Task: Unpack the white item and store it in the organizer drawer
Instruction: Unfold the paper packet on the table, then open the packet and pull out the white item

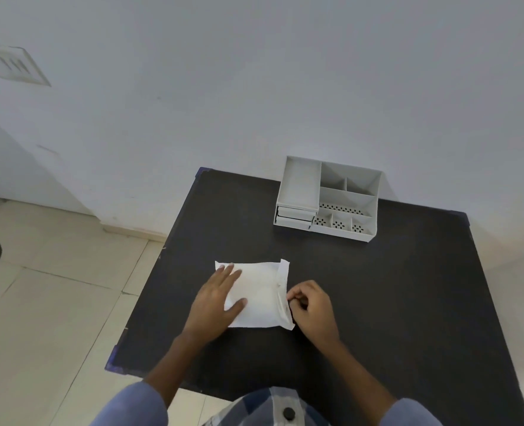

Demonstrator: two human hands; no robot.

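Black table (pixel 377 302); left hand (pixel 220 298) flat on white package (pixel 260 295); right hand (pixel 311 305) pinching its edge.

Pretty plain setup: a square table with a matte black top (pixel 392 302) and bluish-purple corner caps, pushed against a white wall. On it sits a flat white sealed packet (pixel 260 290) near the front, and a light grey plastic desk organizer (pixel 328 196) with small drawers at the back.

left hand (pixel 216 298) flat on white packet (pixel 259 295), right hand (pixel 311 304) pinching
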